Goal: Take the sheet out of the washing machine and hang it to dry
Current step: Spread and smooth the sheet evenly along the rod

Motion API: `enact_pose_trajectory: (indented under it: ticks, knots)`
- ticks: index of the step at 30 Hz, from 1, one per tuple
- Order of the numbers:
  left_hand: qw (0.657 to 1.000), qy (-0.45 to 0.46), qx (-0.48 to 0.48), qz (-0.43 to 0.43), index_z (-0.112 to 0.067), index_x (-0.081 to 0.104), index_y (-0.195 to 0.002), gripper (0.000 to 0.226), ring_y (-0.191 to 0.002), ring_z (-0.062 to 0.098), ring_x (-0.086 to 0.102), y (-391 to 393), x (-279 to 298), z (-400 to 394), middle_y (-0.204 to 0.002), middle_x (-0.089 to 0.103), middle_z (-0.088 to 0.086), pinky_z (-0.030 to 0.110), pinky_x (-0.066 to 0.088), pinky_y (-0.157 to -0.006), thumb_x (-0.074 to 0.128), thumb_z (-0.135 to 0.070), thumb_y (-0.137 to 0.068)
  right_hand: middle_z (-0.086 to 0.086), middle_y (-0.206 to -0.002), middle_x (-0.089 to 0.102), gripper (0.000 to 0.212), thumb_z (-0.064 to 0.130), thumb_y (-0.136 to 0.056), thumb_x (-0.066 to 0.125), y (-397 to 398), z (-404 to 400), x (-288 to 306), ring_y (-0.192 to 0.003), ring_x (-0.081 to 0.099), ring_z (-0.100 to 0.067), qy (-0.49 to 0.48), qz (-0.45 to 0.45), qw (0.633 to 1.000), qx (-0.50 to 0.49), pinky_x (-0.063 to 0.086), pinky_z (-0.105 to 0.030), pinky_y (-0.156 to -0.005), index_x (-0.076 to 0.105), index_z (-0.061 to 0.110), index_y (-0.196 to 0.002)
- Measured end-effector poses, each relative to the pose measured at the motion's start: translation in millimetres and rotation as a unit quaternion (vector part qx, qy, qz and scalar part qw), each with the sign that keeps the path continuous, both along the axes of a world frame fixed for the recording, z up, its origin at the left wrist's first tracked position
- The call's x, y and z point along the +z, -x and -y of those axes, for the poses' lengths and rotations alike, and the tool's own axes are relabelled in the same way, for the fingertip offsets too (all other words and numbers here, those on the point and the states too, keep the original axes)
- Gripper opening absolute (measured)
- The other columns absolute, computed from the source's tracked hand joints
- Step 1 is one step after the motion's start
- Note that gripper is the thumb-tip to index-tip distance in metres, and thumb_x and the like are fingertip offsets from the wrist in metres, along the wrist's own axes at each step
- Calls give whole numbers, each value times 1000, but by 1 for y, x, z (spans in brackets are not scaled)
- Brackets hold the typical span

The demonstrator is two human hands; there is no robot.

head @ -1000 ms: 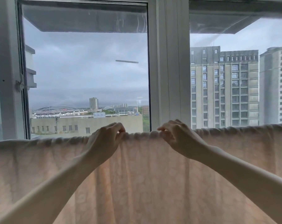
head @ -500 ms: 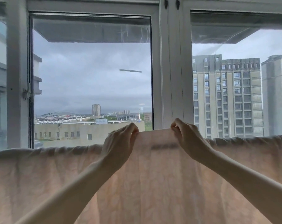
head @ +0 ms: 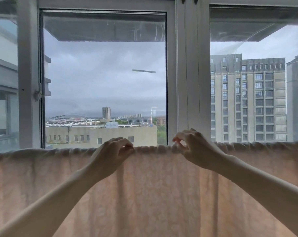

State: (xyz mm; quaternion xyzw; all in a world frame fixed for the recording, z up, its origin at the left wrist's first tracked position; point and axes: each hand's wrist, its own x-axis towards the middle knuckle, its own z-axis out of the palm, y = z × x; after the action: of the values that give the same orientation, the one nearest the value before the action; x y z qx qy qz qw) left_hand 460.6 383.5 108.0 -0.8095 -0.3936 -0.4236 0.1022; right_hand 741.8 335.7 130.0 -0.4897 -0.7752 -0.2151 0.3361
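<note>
Both hands are up at the gathered top edge of the sheet (head: 153, 194). On the left hand (head: 110, 156) the fingers are curled, with thumb and fingertips closed together on the bunched fabric at the top edge, pinching it. On the right hand (head: 196, 149) the thumb and forefinger come together just above the ruffled edge with a small gap of light showing inside the loop they make; the other fingers arch over it. Whether that pinch actually has fabric in it cannot be told, though the lower part of the hand lies against the sheet.

One sheet is in view, pale pink with a faint leaf-like pattern. It hangs in a single long span, its top edge running from the left side of the view to the right, bunched into small ruffles along whatever carries it, which is hidden by the cloth. From that edge it drops in soft vertical folds past the bottom of the view. A short stretch of the ruffled top edge lies between the two hands; the rest extends outward beyond each wrist.

Two bare forearms reach in from the lower corners. Behind the sheet stands a white window frame (head: 187, 74), and beyond the glass an apartment block (head: 247, 100) under grey sky.
</note>
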Motion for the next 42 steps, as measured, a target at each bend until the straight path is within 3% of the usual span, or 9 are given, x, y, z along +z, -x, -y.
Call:
enact_pose_trajectory:
  ticks: [5, 8, 13, 17, 21, 26, 30, 35, 42]
  knots:
    - [998, -15, -13, 59, -27, 72, -89, 3, -83, 2, 62, -2, -5, -1, -87, 66, -17, 38, 54, -76, 69, -26, -87, 4, -96, 65, 16, 30, -95, 54, 34, -17, -5, -78, 62, -11, 33, 28, 996, 72, 55, -34, -72, 66, 19, -100]
    - [996, -10, 2, 90, -28, 70, -83, 8, -83, 5, 63, -16, -1, 0, -87, 67, -15, 37, 53, -76, 65, -23, -88, 4, -87, 66, 10, 23, -94, 57, 41, -26, -5, -75, 63, -15, 13, -2, 998, 69, 54, -38, -71, 65, 19, -89]
    - [994, -69, -2, 82, -26, 69, -91, 9, -87, 5, 60, -38, -1, 12, -95, 67, -16, 33, 50, -77, 61, -27, -93, 3, -82, 62, 12, 16, -95, 52, 26, -23, -1, -69, 60, -15, -30, -66, 997, 30, 53, -37, -65, 59, 16, -85]
    - [998, -62, -16, 18, -28, 72, -101, 14, -97, 2, 58, -21, -6, 6, -103, 68, -18, 31, 50, -83, 60, -25, -94, 7, -75, 62, 24, 9, -91, 51, 7, -11, -7, -63, 59, -8, 18, -59, 998, 18, 53, -29, -60, 56, 25, -75]
    - [998, -55, 7, 26, -26, 72, -107, 20, -94, 5, 63, 9, -7, 1, -103, 69, -15, 32, 53, -80, 57, -32, -95, 7, -92, 66, 12, 16, -95, 50, 17, -7, -8, -74, 62, -6, 21, -38, 998, 35, 57, -31, -68, 61, 20, -95]
    - [996, -52, 68, 15, -27, 69, -109, 22, -96, 5, 61, 49, -14, 0, -103, 69, -15, 37, 52, -83, 54, -36, -95, 3, -108, 65, 21, 26, -97, 49, 60, -11, -6, -88, 61, -11, -13, 39, 997, 64, 54, -32, -77, 59, 19, -113]
    - [993, -33, 91, 63, -25, 72, -105, 25, -95, 7, 62, 78, -17, -1, -99, 69, -14, 41, 52, -85, 57, -40, -92, 5, -99, 62, 19, 33, -98, 48, 88, -22, -6, -84, 60, -13, -35, 73, 994, 79, 53, -33, -72, 60, 20, -104]
    - [987, -52, 108, 108, -27, 73, -87, 8, -84, 9, 65, 81, -12, 0, -87, 68, -16, 38, 53, -77, 66, -27, -89, 5, -87, 61, 12, 26, -96, 52, 95, -37, -6, -72, 59, -17, -15, 18, 996, 89, 53, -42, -68, 57, 18, -90]
    - [974, -94, 163, 129, -18, 66, -87, 7, -76, 14, 63, 93, -21, 0, -85, 67, -8, 38, 54, -69, 62, -19, -92, 5, -83, 59, 15, 29, -98, 47, 57, -36, -11, -65, 56, -16, -35, -23, 997, 57, 52, -39, -63, 51, 21, -87]
